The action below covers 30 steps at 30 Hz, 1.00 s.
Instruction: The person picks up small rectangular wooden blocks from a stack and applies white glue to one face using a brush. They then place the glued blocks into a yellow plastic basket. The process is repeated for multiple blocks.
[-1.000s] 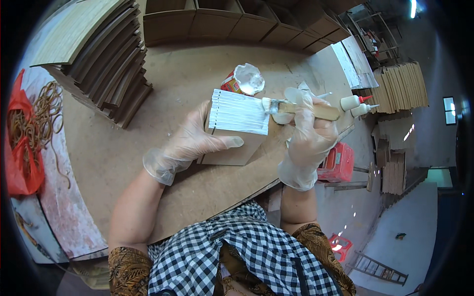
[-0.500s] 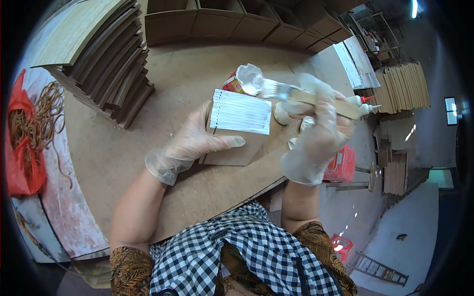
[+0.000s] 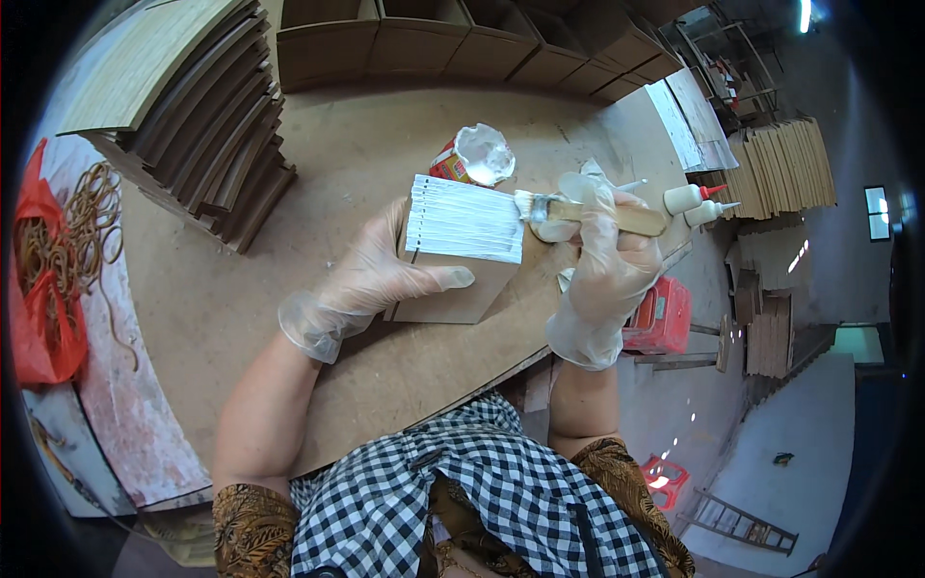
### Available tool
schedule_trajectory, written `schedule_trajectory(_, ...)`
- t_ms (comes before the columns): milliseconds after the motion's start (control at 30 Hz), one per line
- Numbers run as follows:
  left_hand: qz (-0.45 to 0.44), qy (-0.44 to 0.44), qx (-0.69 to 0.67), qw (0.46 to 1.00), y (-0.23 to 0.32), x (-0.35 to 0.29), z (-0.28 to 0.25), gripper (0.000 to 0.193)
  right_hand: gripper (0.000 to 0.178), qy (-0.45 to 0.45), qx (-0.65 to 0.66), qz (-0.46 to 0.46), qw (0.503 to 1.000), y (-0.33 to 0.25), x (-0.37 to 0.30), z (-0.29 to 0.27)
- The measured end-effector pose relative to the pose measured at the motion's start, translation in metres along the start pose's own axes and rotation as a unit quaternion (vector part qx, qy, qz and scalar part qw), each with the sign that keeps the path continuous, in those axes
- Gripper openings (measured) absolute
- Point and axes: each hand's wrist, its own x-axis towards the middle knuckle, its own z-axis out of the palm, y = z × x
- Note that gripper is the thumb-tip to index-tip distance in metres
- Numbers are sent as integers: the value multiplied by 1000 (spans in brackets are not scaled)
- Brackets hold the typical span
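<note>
My left hand (image 3: 385, 275), in a clear plastic glove, grips a stack of flat boards (image 3: 453, 289) from its left side, thumb across the near face. White glue-like coating (image 3: 464, 220) covers the stack's upward edges. In my gloved right hand (image 3: 617, 246) is a flat paintbrush (image 3: 559, 209) with a wooden handle. Its white-smeared bristles are at the right edge of the coated face; whether they touch it I cannot tell. Just behind the stack stands a red and yellow tub (image 3: 472, 159) with white paste about its rim.
Curved boards (image 3: 193, 125) are piled at the far left, near a red bag (image 3: 48, 318) of rubber bands. Open brown boxes (image 3: 414, 43) line the table's back. Two white squeeze bottles (image 3: 686, 199) lie at the right, beyond a red plastic container (image 3: 660, 318).
My right hand has brought the brush from beside the tub down toward the right edge of the coated stack. My left hand keeps its hold almost unmoved.
</note>
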Motion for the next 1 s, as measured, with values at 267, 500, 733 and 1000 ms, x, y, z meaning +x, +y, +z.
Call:
schedule_trajectory(267, 3, 4, -2, 1000, -10, 2, -7, 75, 17, -137, 47, -81, 986, -26, -21, 47)
schedule_trajectory(500, 14, -15, -38, 999, -10, 0, -7, 64, 12, -109, 149, -236, 954, -43, -30, 44)
schedule_trajectory(733, 2, 10, 22, 1000, -2, 2, 2, 72, 19, 22, 138, 16, 990, -19, 6, -17)
schedule_trajectory(1000, -5, 10, 18, 1000, 2, -1, 3, 73, 17, -80, 2, -51, 996, -9, 8, -22)
